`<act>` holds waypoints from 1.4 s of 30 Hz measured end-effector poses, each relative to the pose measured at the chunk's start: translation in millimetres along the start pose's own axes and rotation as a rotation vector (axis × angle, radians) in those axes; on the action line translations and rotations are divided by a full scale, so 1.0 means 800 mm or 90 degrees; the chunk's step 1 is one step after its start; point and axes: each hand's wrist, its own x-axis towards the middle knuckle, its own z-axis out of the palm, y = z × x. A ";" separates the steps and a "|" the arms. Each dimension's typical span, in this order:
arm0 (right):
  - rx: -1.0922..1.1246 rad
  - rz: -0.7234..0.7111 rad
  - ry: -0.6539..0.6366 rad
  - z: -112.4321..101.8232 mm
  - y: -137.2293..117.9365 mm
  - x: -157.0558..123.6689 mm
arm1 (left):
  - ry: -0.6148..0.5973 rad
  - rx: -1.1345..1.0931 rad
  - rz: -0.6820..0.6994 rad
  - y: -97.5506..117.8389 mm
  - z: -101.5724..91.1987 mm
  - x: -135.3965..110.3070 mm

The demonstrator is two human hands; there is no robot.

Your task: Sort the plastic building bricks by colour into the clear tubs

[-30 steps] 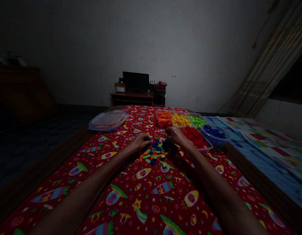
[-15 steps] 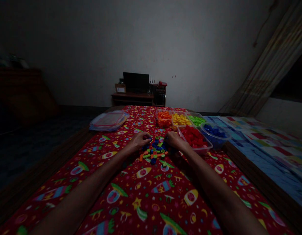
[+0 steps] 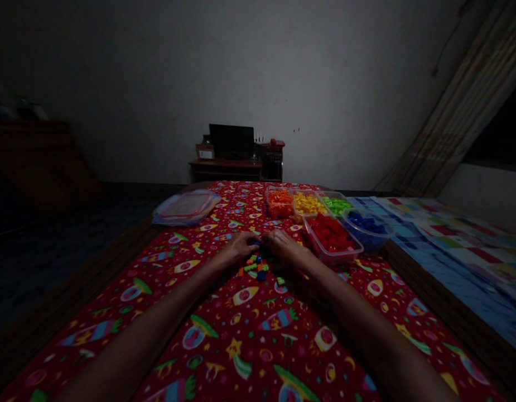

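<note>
Fingers of my left hand [image 3: 240, 245] are pinched on a small blue toy brick [image 3: 256, 243]. My right hand [image 3: 281, 243] is curled closed close beside it, its fingertips nearly touching the left ones; what it grips is hidden. Beneath and in front of both hands lies a loose pile of small bricks, among them green bricks [image 3: 250, 267], an orange brick [image 3: 241, 272] and a round-looking blue brick [image 3: 261, 276]. The right hand covers part of the pile. One green brick [image 3: 281, 281] lies apart, nearer to me.
Beyond my right hand stand tubs of red bricks [image 3: 332, 233], orange bricks [image 3: 280, 207], yellow bricks [image 3: 308, 204], green bricks [image 3: 335, 206] and blue bricks [image 3: 367, 224]. Stacked clear lids [image 3: 186, 206] lie at the left. A red patterned cloth [image 3: 258, 346] covers the table.
My right hand has moved left over the pile, close up to my left hand. The left hand has hardly moved and keeps its pinch.
</note>
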 end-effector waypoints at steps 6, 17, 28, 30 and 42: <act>0.279 0.206 0.051 -0.027 -0.008 0.023 | 0.076 -0.128 0.001 0.004 0.001 0.005; 0.860 0.374 0.018 -0.021 -0.016 0.026 | 0.181 -0.115 0.036 0.049 0.000 -0.008; 0.229 0.410 0.303 -0.144 0.090 -0.024 | 0.013 -0.046 0.012 -0.007 -0.025 0.004; 0.060 0.469 0.328 -0.169 0.113 -0.056 | -0.074 -0.063 0.009 -0.018 -0.033 0.006; -0.156 0.489 0.233 -0.181 0.096 -0.068 | -0.055 0.038 0.055 0.009 -0.013 -0.005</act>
